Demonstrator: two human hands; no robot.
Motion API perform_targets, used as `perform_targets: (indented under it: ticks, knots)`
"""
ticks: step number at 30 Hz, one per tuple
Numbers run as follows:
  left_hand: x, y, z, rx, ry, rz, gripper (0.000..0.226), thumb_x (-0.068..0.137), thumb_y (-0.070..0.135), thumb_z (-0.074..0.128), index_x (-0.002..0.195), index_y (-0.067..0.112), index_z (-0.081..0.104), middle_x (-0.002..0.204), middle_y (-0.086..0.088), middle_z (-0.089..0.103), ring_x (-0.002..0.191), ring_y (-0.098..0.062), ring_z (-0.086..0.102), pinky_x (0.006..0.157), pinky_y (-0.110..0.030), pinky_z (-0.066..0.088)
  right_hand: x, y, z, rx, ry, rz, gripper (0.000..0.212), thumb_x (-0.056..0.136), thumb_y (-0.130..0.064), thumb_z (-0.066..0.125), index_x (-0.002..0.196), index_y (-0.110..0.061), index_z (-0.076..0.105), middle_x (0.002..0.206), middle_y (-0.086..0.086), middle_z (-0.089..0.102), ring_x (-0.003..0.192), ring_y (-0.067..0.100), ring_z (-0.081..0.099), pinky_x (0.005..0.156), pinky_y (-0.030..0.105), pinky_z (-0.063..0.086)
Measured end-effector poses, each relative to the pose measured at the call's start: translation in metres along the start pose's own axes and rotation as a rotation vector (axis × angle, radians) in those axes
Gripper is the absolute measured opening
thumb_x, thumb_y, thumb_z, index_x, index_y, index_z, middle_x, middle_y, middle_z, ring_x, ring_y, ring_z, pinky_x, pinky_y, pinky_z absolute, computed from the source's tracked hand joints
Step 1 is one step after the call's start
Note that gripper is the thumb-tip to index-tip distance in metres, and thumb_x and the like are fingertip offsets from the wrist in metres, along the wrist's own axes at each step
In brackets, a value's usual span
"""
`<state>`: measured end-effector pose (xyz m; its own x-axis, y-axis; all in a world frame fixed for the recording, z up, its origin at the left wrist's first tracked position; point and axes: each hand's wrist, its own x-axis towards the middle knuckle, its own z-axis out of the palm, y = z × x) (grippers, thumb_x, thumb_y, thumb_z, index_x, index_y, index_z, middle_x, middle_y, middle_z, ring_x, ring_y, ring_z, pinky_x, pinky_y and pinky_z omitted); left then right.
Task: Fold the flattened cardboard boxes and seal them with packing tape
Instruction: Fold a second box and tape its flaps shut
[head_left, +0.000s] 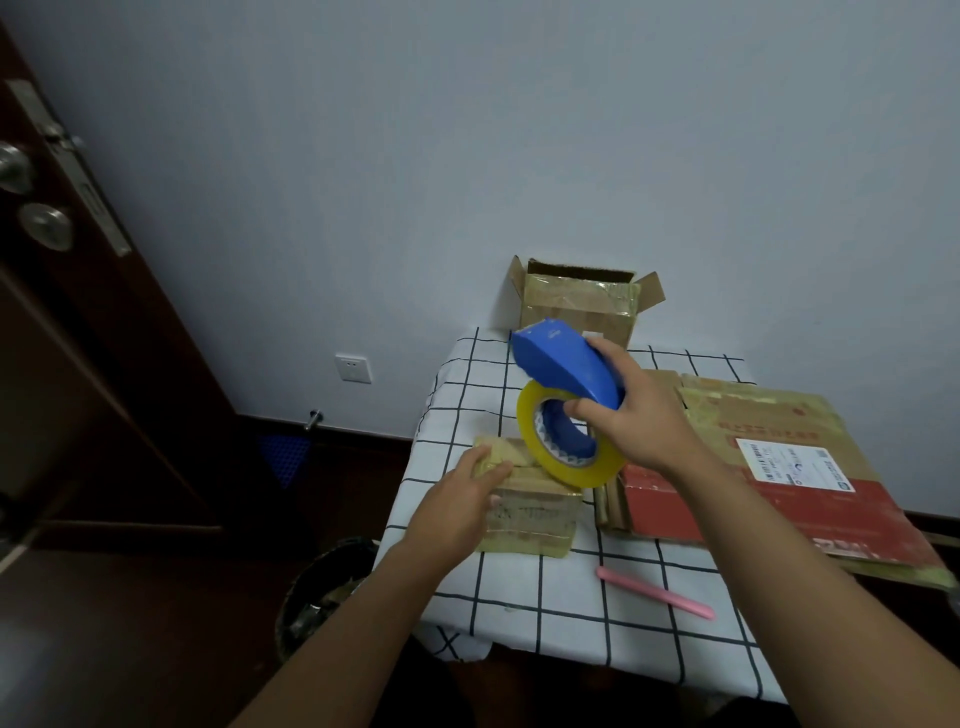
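Observation:
A small folded cardboard box (535, 514) stands on the checked tablecloth near the table's left edge. My left hand (462, 499) lies on its top and left side, fingers fairly straight, pressing a flap down. My right hand (631, 415) grips a blue tape dispenser (566, 364) carrying a yellow roll of packing tape (561, 462). The roll's lower edge sits at the box's top right. A large flattened red and brown cardboard box (779, 467) lies on the right of the table.
An open cardboard box (582, 304) stands at the back against the wall. A pink cutter (654, 592) lies on the checked tablecloth (519, 597) in front. A bin (322, 587) sits on the floor left of the table, beside a dark door (78, 312).

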<state>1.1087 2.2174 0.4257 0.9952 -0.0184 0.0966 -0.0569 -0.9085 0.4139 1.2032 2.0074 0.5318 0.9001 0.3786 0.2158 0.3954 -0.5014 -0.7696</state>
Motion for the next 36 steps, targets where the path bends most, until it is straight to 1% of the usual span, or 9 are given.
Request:
perform_targets:
  ticks: [4,8,12,16,20,23,30,33,36]
  knots:
    - [-0.001,-0.005,0.004,0.037,0.006,0.020,0.055,0.098,0.012,0.054,0.149,0.027,0.038,0.160,0.000,0.017,0.127,-0.019,0.049,0.099,-0.028,0.044,0.001,0.002,-0.004,0.058,0.044,0.015,0.076,0.085,-0.027,0.074,0.149,-0.036,0.033,0.128,-0.006,0.050,0.098,0.013,0.056,0.069,0.013,0.040]
    - [0.007,-0.002,0.013,0.092,0.022,-0.007,0.061,0.099,0.010,0.052,0.152,0.029,0.029,0.163,-0.001,0.011,0.134,-0.022,0.042,0.103,-0.033,0.044,-0.001,0.005,-0.002,0.077,0.057,0.015,0.077,0.085,-0.027,0.074,0.150,-0.034,0.034,0.129,-0.006,0.051,0.101,0.014,0.057,0.071,0.014,0.042]
    - [0.013,-0.005,0.010,0.124,-0.013,-0.002,0.066,0.094,0.005,0.055,0.151,0.029,0.031,0.162,-0.002,0.013,0.128,-0.023,0.049,0.097,-0.032,0.047,-0.003,0.007,-0.001,0.095,0.064,0.012,0.077,0.084,-0.026,0.075,0.149,-0.034,0.035,0.130,-0.008,0.050,0.105,0.016,0.057,0.073,0.014,0.042]
    - [0.003,-0.012,-0.001,0.129,-0.021,0.045,0.057,0.097,0.011,0.055,0.149,0.025,0.038,0.160,-0.003,0.019,0.118,-0.021,0.057,0.094,-0.028,0.047,-0.003,0.009,-0.004,0.124,0.080,0.009,0.076,0.085,-0.025,0.074,0.149,-0.034,0.035,0.129,-0.010,0.048,0.106,0.014,0.056,0.074,0.016,0.043]
    - [-0.006,-0.032,-0.011,0.073,0.034,-0.053,0.046,0.101,0.019,0.050,0.146,0.022,0.043,0.158,-0.005,0.027,0.124,-0.029,0.053,0.100,-0.037,0.045,-0.004,0.010,-0.005,0.125,0.089,0.005,0.077,0.084,-0.027,0.074,0.149,-0.036,0.034,0.130,-0.011,0.048,0.107,0.015,0.057,0.079,0.022,0.046]
    - [-0.009,-0.034,-0.011,0.092,0.012,-0.059,0.045,0.102,0.020,0.049,0.146,0.021,0.043,0.157,-0.007,0.029,0.124,-0.031,0.053,0.100,-0.036,0.045,-0.005,0.011,-0.004,0.110,0.088,-0.004,0.077,0.084,-0.028,0.074,0.149,-0.036,0.034,0.130,-0.010,0.049,0.107,0.016,0.057,0.082,0.027,0.048]
    - [0.009,0.006,0.003,0.337,-0.128,-0.054,0.063,0.094,0.011,0.054,0.151,0.022,0.029,0.159,-0.010,0.018,0.119,-0.032,0.053,0.094,-0.039,0.047,-0.007,0.009,0.000,0.083,0.101,-0.020,0.076,0.084,-0.027,0.074,0.149,-0.034,0.035,0.127,-0.011,0.050,0.103,0.012,0.056,0.071,0.012,0.040]
    - [0.003,0.002,0.023,0.390,-0.167,-0.053,0.072,0.091,0.004,0.054,0.152,0.022,0.021,0.160,-0.014,0.011,0.118,-0.032,0.053,0.091,-0.040,0.050,-0.009,0.012,0.004,0.068,0.061,-0.029,0.077,0.084,-0.028,0.074,0.149,-0.036,0.033,0.125,-0.011,0.050,0.102,0.010,0.057,0.075,0.017,0.044]
    - [-0.001,-0.003,0.027,0.339,-0.163,-0.058,0.074,0.090,-0.001,0.049,0.154,0.023,0.021,0.162,-0.011,0.008,0.126,-0.032,0.048,0.096,-0.040,0.048,-0.009,0.017,0.013,0.053,0.024,-0.024,0.079,0.083,-0.028,0.074,0.149,-0.037,0.032,0.127,-0.010,0.049,0.107,0.015,0.057,0.087,0.034,0.052]
